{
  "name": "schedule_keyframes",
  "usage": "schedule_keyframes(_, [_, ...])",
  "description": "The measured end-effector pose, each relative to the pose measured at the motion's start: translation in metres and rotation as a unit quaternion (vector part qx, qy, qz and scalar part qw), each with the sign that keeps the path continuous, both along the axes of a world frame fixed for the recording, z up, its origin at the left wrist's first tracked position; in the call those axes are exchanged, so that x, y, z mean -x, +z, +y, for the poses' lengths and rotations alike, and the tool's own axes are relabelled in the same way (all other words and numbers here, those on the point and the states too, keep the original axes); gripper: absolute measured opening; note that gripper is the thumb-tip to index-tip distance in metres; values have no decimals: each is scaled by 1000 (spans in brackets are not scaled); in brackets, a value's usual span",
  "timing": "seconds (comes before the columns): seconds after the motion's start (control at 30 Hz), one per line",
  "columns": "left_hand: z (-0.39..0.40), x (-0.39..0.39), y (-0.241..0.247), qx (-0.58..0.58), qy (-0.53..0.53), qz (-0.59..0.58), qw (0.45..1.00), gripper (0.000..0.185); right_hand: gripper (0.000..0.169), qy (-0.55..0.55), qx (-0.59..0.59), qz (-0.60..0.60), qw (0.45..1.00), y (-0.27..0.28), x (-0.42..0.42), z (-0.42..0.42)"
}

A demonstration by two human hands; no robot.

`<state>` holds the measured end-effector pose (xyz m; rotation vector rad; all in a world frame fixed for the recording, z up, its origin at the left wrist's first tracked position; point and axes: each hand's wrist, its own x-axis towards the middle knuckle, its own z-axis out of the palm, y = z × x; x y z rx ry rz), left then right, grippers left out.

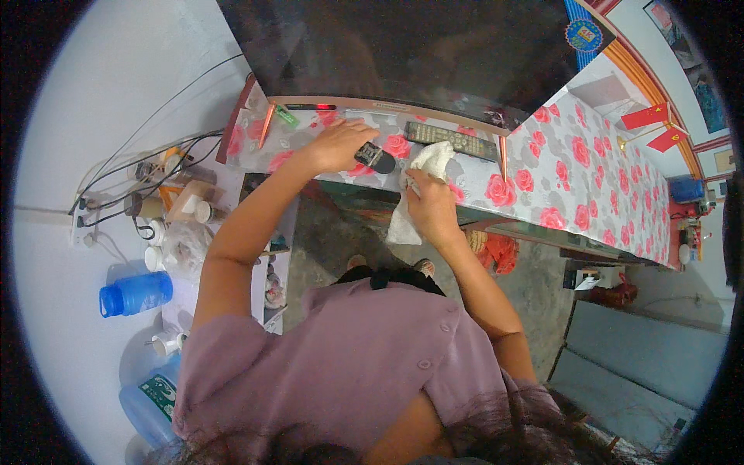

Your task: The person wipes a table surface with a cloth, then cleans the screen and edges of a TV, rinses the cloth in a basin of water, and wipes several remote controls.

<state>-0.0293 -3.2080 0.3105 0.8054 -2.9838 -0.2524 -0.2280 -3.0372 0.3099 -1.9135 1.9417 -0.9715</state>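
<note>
My left hand (343,144) is over the flower-patterned tablecloth (523,157), with a small black remote control (376,158) gripped at its thumb side; the thumb itself is hidden. A crumpled white cloth (433,160) is bunched in my right hand (431,200). One end of that cloth rests on the tabletop, and the other hangs over the front edge. Just beyond it lies a longer dark remote control (451,140), close to the television's lower frame.
A large television (407,52) stands on thin copper-coloured legs (503,158). Small red flags (645,116) stand farther right. Cables (168,151) run along the left wall above jars and a blue bottle (136,293). A red bag (499,253) is beneath the table.
</note>
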Motion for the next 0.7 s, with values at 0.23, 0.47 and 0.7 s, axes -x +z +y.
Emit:
schedule_keyframes(0.23, [15,-41,26,-38,81,71,993,53,29,-39,21,38,998,-3,-29,-2])
schedule_keyframes(0.47, [29,-49,65,-54,179,174,967,54,33,47,45,56,996,-30,-96,-49])
schedule_keyframes(0.7, [58,81,60,-37,-7,124,992,49,43,207,30,16,978,-30,-121,-6])
